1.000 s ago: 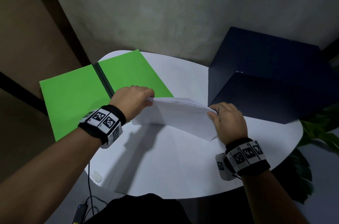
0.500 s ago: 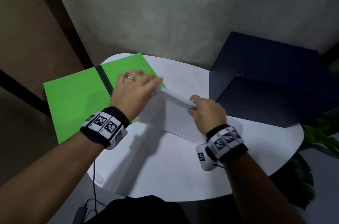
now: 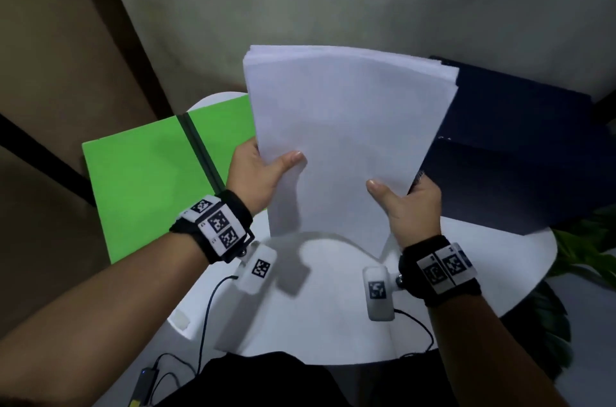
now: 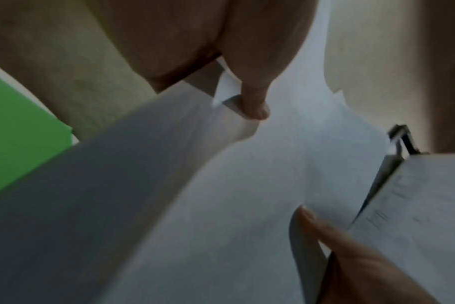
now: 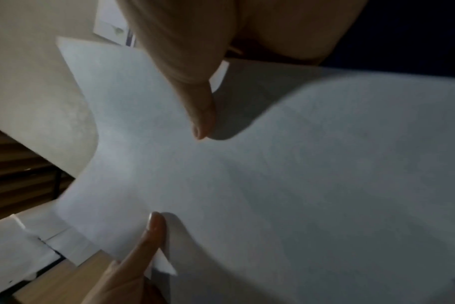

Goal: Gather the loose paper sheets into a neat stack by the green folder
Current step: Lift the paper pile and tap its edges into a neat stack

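A stack of white paper sheets [image 3: 346, 136] stands upright above the round white table [image 3: 326, 316], its top edges slightly fanned. My left hand [image 3: 263, 169] grips the stack's lower left edge, thumb across the front. At the lower right edge my right hand [image 3: 406, 203] holds it the same way. The open green folder [image 3: 146, 179] lies flat at the table's left, partly over the rim. In the left wrist view the sheets [image 4: 221, 195] fill the frame with the folder [image 4: 18, 131] at left. The right wrist view shows the sheets [image 5: 273, 174] under my thumb.
A large dark blue box [image 3: 520, 153] sits on the table's right back, close behind the paper. Green plant leaves [image 3: 586, 250] hang off the right side. Thin black cables [image 3: 206, 316] run down from the wrist cameras over the table's near edge.
The sheets lay low on the table between my hands before. Now both hands have lifted them upright as one stack, gripping its bottom corners.
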